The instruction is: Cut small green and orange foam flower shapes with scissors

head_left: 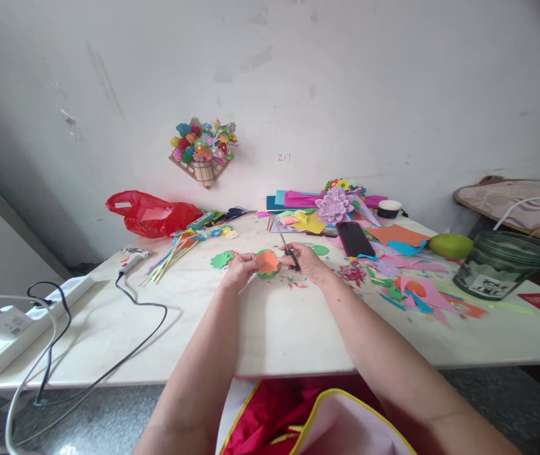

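My left hand point(241, 272) is closed, pinching an orange flower-shaped cutout point(267, 260) by its left edge. A green scalloped piece shows behind and below the orange one; I cannot tell whether the two are joined. My right hand point(305, 260) is closed around dark-handled scissors point(292, 258) whose blades point up and away. Its fingers come near the cutout's right edge. Beside my left hand lies a green scalloped cutout point(222, 259) with some orange at its edge. Another green piece point(318, 249) lies behind my right hand. Small scraps point(293, 285) are scattered beneath the hands.
To the right are a phone point(355, 239), colored scraps point(415, 292), a green fruit point(450, 246) and a glass jar point(502, 262). A red bag point(151, 215), thin sticks point(172, 258), a power strip point(28, 328) and cables occupy the left. A lilac flower point(335, 204) stands behind.
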Motion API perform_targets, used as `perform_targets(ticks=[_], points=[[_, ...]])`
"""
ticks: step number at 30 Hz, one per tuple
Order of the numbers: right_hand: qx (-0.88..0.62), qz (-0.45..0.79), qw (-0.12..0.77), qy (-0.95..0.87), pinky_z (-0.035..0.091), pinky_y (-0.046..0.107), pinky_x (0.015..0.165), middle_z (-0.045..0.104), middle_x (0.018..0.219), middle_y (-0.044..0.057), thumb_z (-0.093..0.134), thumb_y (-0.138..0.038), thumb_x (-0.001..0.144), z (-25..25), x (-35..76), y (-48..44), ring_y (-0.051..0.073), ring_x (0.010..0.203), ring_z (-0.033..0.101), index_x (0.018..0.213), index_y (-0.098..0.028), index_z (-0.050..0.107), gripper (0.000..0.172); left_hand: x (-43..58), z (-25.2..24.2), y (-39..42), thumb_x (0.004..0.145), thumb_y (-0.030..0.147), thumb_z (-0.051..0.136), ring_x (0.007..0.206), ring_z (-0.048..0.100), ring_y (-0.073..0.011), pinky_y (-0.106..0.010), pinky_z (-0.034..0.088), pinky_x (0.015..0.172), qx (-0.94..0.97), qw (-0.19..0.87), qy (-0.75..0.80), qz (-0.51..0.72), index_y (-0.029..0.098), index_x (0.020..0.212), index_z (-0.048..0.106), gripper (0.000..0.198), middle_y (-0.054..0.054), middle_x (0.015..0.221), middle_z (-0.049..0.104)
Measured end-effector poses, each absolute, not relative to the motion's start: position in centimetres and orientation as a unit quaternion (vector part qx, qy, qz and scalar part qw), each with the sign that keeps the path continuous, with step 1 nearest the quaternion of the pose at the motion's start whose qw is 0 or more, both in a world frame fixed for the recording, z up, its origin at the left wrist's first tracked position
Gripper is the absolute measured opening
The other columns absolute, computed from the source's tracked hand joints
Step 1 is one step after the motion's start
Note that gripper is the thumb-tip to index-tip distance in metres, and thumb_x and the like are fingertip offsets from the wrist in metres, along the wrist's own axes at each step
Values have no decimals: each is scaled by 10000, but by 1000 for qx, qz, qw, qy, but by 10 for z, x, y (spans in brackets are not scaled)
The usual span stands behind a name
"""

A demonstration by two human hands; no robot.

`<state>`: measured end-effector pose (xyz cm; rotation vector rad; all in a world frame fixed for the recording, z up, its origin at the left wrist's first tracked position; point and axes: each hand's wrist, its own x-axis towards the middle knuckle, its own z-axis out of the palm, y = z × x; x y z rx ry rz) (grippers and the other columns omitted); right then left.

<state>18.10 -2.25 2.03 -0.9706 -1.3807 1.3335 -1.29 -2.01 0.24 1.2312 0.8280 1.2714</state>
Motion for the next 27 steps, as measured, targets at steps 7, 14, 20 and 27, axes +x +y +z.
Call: perform_targets(ticks=[7,14,20,27], points=[[-401,561,503,-521,302,183,414,544,539,-62,662,-156,554,18,176,-22,81,450,469,861,-178,578,319,-10,0,-20,479,256,789,446,426,-87,-249,304,482,557,557,366,495,158,446,585,229,9,448,511],[-410,558,509,-512,310,183,409,534,526,-63,638,-134,545,22,175,-25,82,446,469,850,-178,569,316,-10,-3,-18,483,237,779,429,447,-89,-234,315,461,547,559,381,494,154,472,596,202,12,443,524],[-403,554,519,-512,321,192,430,529,501,-71,637,-134,531,18,170,-24,78,437,461,834,-172,564,314,-8,-6,-17,504,258,817,516,551,-123,-245,392,535,543,579,366,485,128,657,688,239,-36,591,638],[-385,565,523,-510,334,193,443,567,507,-66,649,-157,509,16,169,-23,79,450,478,841,-161,563,343,-12,-12,-13,541,288,818,520,549,-120,-241,380,535,565,558,370,482,118,659,700,238,-40,595,642]])
